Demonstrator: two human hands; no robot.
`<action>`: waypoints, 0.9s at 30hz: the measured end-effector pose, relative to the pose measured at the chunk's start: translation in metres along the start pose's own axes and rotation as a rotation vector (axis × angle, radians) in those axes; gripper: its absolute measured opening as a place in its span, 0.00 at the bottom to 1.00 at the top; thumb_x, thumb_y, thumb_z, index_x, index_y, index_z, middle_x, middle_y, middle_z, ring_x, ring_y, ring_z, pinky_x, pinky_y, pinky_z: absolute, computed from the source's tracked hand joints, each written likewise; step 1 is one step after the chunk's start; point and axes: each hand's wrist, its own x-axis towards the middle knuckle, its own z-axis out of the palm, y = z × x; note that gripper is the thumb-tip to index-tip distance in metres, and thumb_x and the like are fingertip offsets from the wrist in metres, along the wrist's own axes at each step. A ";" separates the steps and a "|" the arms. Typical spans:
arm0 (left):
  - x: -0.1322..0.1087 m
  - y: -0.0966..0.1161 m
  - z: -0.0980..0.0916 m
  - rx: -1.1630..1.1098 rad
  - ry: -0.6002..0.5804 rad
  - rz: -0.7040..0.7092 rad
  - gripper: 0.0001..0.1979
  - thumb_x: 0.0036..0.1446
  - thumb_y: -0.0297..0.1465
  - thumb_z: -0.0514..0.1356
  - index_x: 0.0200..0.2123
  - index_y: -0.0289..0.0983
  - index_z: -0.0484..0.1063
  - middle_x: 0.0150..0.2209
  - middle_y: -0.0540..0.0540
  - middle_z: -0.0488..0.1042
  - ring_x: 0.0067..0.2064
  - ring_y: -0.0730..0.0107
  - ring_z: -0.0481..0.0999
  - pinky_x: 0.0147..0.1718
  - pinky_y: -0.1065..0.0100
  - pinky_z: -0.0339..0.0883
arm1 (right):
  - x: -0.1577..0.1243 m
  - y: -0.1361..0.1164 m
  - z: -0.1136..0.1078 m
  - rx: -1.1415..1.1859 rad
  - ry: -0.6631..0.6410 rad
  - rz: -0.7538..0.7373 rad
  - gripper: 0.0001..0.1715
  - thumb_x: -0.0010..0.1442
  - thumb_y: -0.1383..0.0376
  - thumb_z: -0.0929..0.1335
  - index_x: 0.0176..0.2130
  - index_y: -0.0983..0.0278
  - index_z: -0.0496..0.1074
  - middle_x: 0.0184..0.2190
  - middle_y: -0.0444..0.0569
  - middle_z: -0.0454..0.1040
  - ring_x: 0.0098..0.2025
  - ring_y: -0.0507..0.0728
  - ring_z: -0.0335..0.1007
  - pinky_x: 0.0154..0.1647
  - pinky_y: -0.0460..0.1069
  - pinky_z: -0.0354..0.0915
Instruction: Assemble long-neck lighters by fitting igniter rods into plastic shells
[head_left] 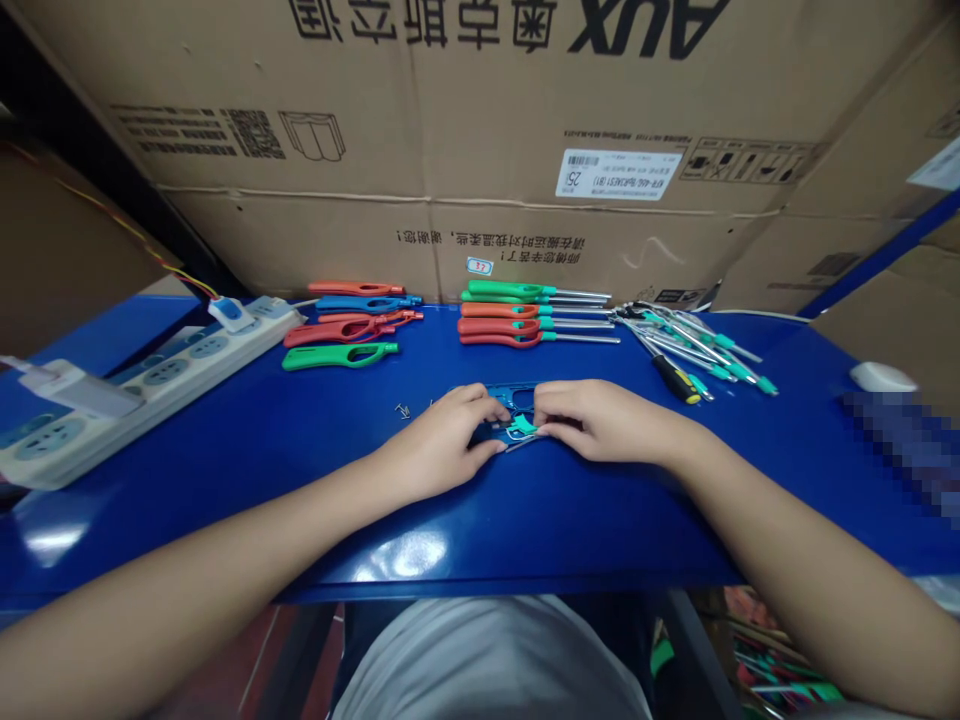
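Note:
Near the middle of the blue table, my left hand and my right hand face each other over a small lighter assembly. Between them shows a teal trigger piece with a thin wire, beside a blue lighter handle shell. My left fingers are curled at the left end of these parts; what they pinch is mostly hidden. The right thumb and fingers close on the teal piece's right side. A thin metal rod lies just below it. Several small screws lie left of my left hand.
Coloured lighter handles lie at the back left, finished-looking lighters at back centre. Metal tubes with teal ends and a screwdriver lie right. A power strip runs along the left; a cardboard box stands behind.

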 end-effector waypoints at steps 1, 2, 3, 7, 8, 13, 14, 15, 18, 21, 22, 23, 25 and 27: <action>0.000 0.000 0.000 -0.002 -0.001 -0.001 0.12 0.61 0.26 0.64 0.48 0.34 0.74 0.45 0.42 0.73 0.49 0.58 0.75 0.51 0.56 0.71 | 0.000 0.000 0.000 -0.005 0.001 -0.003 0.06 0.67 0.69 0.65 0.36 0.65 0.71 0.36 0.48 0.73 0.36 0.54 0.69 0.36 0.47 0.60; 0.000 0.000 0.000 -0.005 -0.002 -0.004 0.11 0.61 0.26 0.64 0.48 0.34 0.74 0.44 0.42 0.73 0.49 0.58 0.75 0.51 0.56 0.71 | 0.000 0.000 0.000 -0.009 0.001 -0.006 0.07 0.67 0.69 0.64 0.36 0.65 0.71 0.36 0.48 0.73 0.36 0.54 0.69 0.36 0.47 0.60; 0.000 0.000 0.000 -0.009 -0.005 -0.006 0.11 0.61 0.26 0.64 0.47 0.34 0.74 0.44 0.42 0.73 0.49 0.58 0.75 0.51 0.56 0.72 | 0.001 -0.001 0.000 -0.012 -0.001 -0.009 0.07 0.67 0.70 0.64 0.36 0.65 0.71 0.36 0.48 0.73 0.36 0.54 0.69 0.36 0.47 0.60; 0.001 0.001 -0.001 -0.019 -0.013 -0.016 0.12 0.60 0.26 0.65 0.47 0.34 0.74 0.44 0.42 0.73 0.48 0.58 0.75 0.51 0.56 0.72 | 0.002 -0.002 -0.001 -0.030 -0.017 -0.015 0.09 0.66 0.71 0.64 0.33 0.64 0.70 0.35 0.47 0.72 0.36 0.54 0.68 0.36 0.47 0.59; 0.001 0.001 -0.001 -0.019 -0.014 -0.018 0.12 0.60 0.25 0.65 0.47 0.33 0.75 0.44 0.42 0.73 0.48 0.58 0.75 0.51 0.56 0.72 | 0.001 -0.002 -0.001 -0.034 -0.018 -0.017 0.09 0.66 0.71 0.64 0.33 0.64 0.70 0.35 0.47 0.72 0.36 0.53 0.68 0.36 0.47 0.59; 0.001 0.001 -0.001 -0.019 -0.019 -0.024 0.12 0.60 0.25 0.65 0.47 0.33 0.75 0.43 0.42 0.73 0.48 0.58 0.75 0.51 0.56 0.71 | 0.001 -0.003 -0.001 -0.028 -0.017 -0.041 0.10 0.66 0.71 0.64 0.33 0.65 0.70 0.34 0.47 0.72 0.36 0.53 0.68 0.36 0.46 0.59; 0.001 0.001 -0.001 -0.018 -0.020 -0.024 0.12 0.60 0.25 0.65 0.47 0.33 0.75 0.44 0.42 0.73 0.48 0.58 0.75 0.51 0.56 0.71 | 0.001 -0.004 -0.001 -0.033 -0.021 -0.040 0.10 0.66 0.71 0.64 0.33 0.65 0.70 0.34 0.47 0.72 0.36 0.53 0.68 0.36 0.46 0.59; 0.001 0.000 -0.001 -0.016 -0.021 -0.024 0.12 0.60 0.25 0.65 0.48 0.33 0.75 0.44 0.42 0.73 0.48 0.58 0.75 0.51 0.56 0.71 | 0.001 -0.004 -0.001 -0.044 -0.029 -0.036 0.10 0.66 0.71 0.64 0.33 0.65 0.70 0.34 0.47 0.72 0.35 0.53 0.68 0.35 0.46 0.58; 0.001 0.000 0.000 -0.011 -0.020 -0.022 0.12 0.60 0.25 0.65 0.47 0.33 0.75 0.44 0.42 0.73 0.48 0.59 0.75 0.51 0.56 0.72 | 0.002 -0.009 -0.002 -0.115 -0.060 -0.008 0.10 0.66 0.72 0.63 0.33 0.64 0.70 0.34 0.47 0.72 0.35 0.53 0.68 0.34 0.47 0.57; 0.000 0.000 0.001 -0.010 -0.009 -0.020 0.12 0.59 0.26 0.65 0.47 0.34 0.74 0.44 0.42 0.74 0.48 0.59 0.75 0.51 0.56 0.72 | 0.003 -0.013 -0.003 -0.184 -0.083 0.003 0.10 0.65 0.73 0.63 0.32 0.64 0.71 0.34 0.47 0.72 0.34 0.54 0.68 0.33 0.47 0.56; 0.000 0.000 0.001 -0.013 -0.003 -0.017 0.13 0.59 0.26 0.65 0.48 0.34 0.74 0.44 0.42 0.74 0.48 0.59 0.75 0.51 0.56 0.72 | 0.003 -0.014 -0.003 -0.198 -0.087 0.002 0.11 0.65 0.73 0.63 0.32 0.64 0.71 0.34 0.47 0.72 0.34 0.54 0.68 0.33 0.47 0.56; 0.000 0.000 0.001 -0.016 0.005 -0.010 0.13 0.59 0.26 0.65 0.48 0.34 0.73 0.44 0.42 0.74 0.48 0.59 0.75 0.51 0.56 0.71 | 0.003 -0.015 -0.003 -0.209 -0.089 0.001 0.11 0.65 0.73 0.63 0.33 0.64 0.71 0.34 0.47 0.73 0.34 0.54 0.68 0.33 0.47 0.56; -0.001 0.001 0.001 -0.015 0.015 0.007 0.15 0.60 0.26 0.65 0.50 0.35 0.71 0.45 0.43 0.74 0.49 0.59 0.74 0.52 0.55 0.71 | 0.003 -0.016 -0.003 -0.228 -0.095 0.004 0.11 0.65 0.73 0.63 0.33 0.64 0.72 0.35 0.48 0.73 0.34 0.54 0.68 0.33 0.48 0.56; -0.002 0.002 0.000 0.009 0.004 0.025 0.16 0.61 0.26 0.64 0.53 0.36 0.70 0.46 0.42 0.73 0.50 0.58 0.74 0.53 0.54 0.70 | 0.003 -0.016 -0.003 -0.240 -0.096 0.019 0.12 0.65 0.72 0.63 0.34 0.64 0.74 0.36 0.49 0.75 0.35 0.55 0.69 0.33 0.48 0.57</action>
